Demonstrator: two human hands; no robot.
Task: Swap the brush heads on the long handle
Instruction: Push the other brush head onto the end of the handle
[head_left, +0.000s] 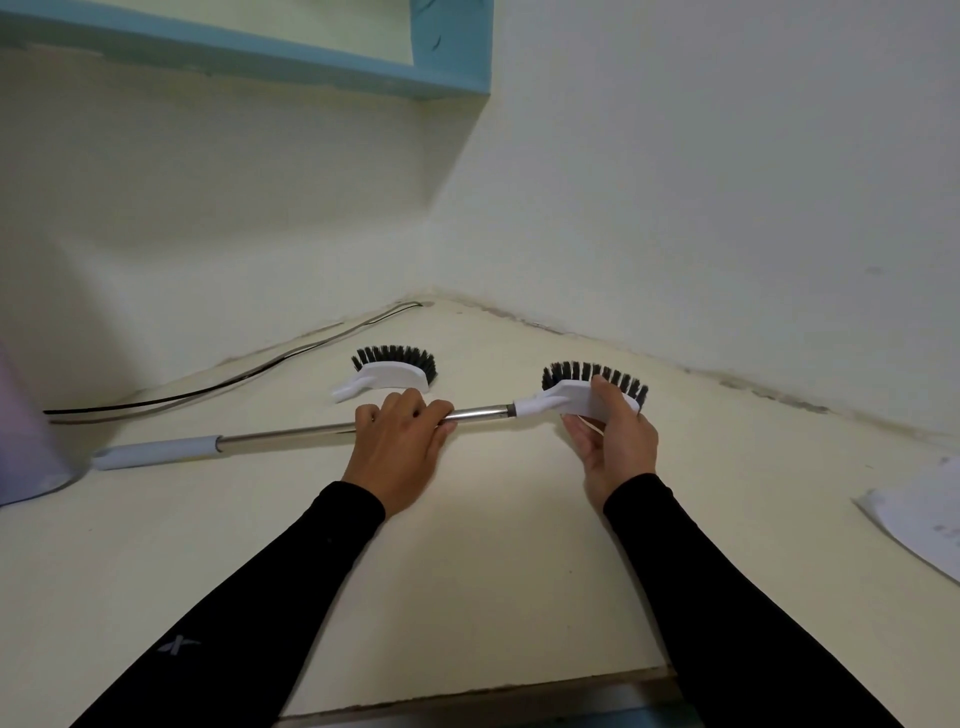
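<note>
Pretty dim and greenish for us here, soft flat light, faint shadows under both hands. We get heavy wide-angle bending at the edges; the centre's sharp, the corners go soft.

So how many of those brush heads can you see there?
2. One brush head sits at the end of the long handle, with the right hand on it. The spare brush head lies loose on the table behind the left hand. None looks hidden.
</note>
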